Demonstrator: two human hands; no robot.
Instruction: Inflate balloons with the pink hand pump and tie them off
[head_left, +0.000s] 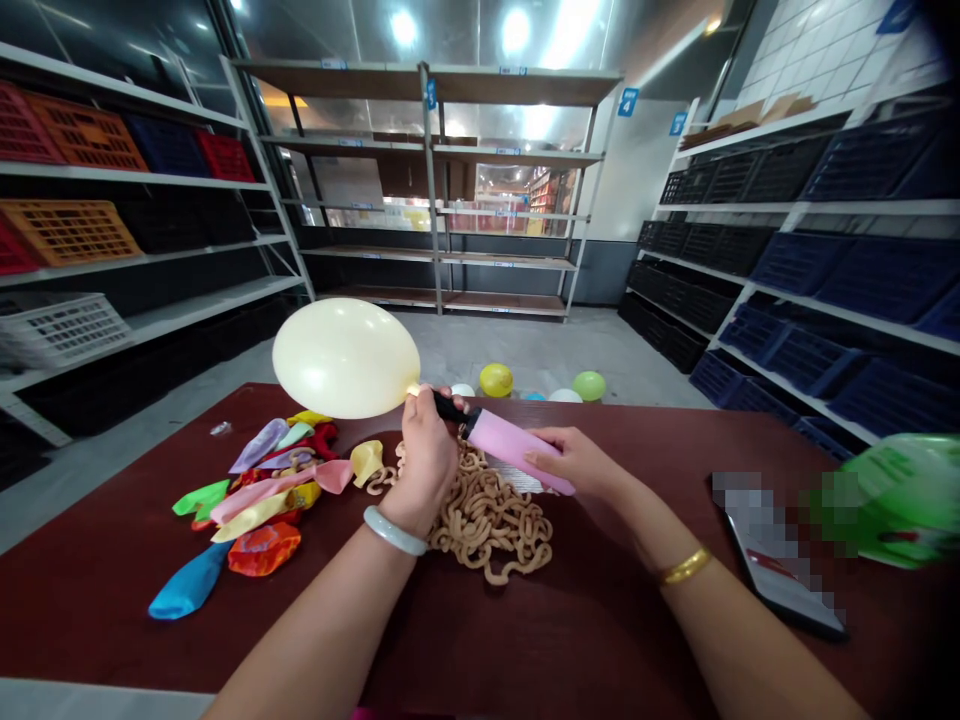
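An inflated cream balloon point(346, 358) sits on the nozzle of a pink balloon pump point(517, 450) with a black end. My left hand point(431, 440) is closed around the balloon's neck where it meets the nozzle. Wrapped round the pink barrel is my right hand point(581, 465), at the pump's lower right end. Under the pump lies a heap of tan curled snack sticks point(487, 520). Left of my left hand are several limp balloons in many colours, among them a blue balloon point(187, 582) and a red-orange balloon point(264, 549).
On the brown table's point(615, 640) right side lie a phone-like dark slab point(780, 560), partly blurred, and a green bag point(900, 500). Inflated balloons, one yellow point(496, 380) and one green point(589, 386), rest on the floor beyond the table. Shelves with crates point(71, 232) stand around.
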